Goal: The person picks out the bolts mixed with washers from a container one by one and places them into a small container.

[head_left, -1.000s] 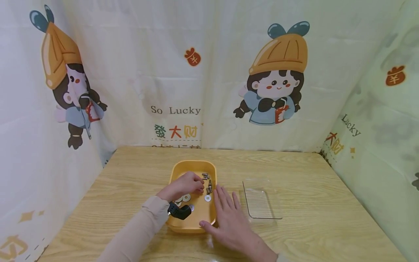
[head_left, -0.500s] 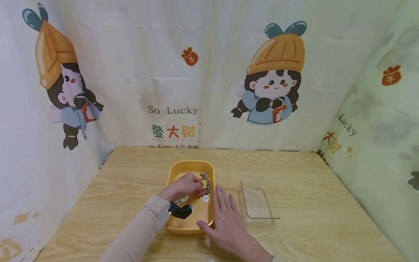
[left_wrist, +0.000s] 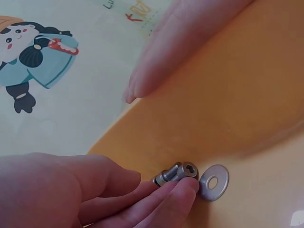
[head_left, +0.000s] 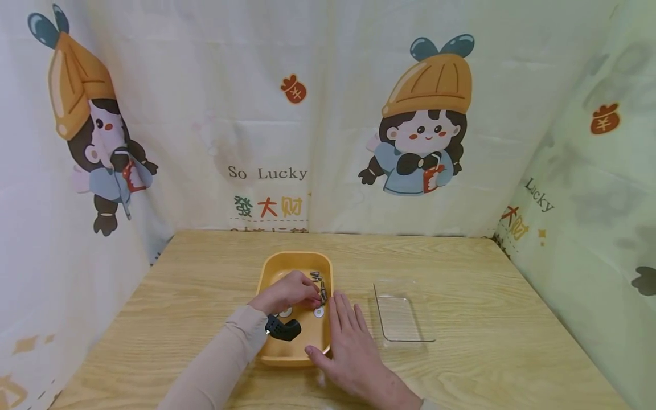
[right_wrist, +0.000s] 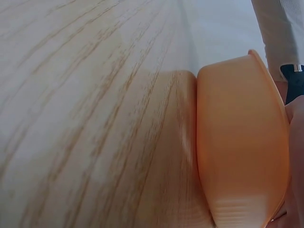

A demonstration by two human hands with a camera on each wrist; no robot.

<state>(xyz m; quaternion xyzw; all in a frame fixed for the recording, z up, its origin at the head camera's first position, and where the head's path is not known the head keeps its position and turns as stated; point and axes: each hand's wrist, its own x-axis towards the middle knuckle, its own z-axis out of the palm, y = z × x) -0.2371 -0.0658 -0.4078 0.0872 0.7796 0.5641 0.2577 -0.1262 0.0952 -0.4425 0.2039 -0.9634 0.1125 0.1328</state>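
A yellow tray [head_left: 266, 360] holds metal bolts and flat washers. My left hand [head_left: 289, 289] reaches inside it. In the left wrist view its fingertips [left_wrist: 183, 190] touch hex-socket bolts [left_wrist: 189, 169], while the thumb lies apart from them. One washer [left_wrist: 214, 183] lies flat beside these bolts; in the head view more bolts [head_left: 315, 275] lie farther back along the right wall. Other washers [head_left: 285, 312] are partly hidden beneath the left hand. My right hand [head_left: 353, 341] rests with straight fingers against the tray's right side, its thumb near the front rim.
A clear plastic box [head_left: 404, 319] stands on the wooden table [head_left: 487, 319] to the right of the right hand. A printed curtain [head_left: 338, 114] hangs behind and at both sides. A black wrist strap [head_left: 283, 329] sits on the left wrist.
My left fingers have shifted slightly right relative to the tray, closer to the bolts by its right wall. The right hand stays against the tray. The whole head view has drifted a little.
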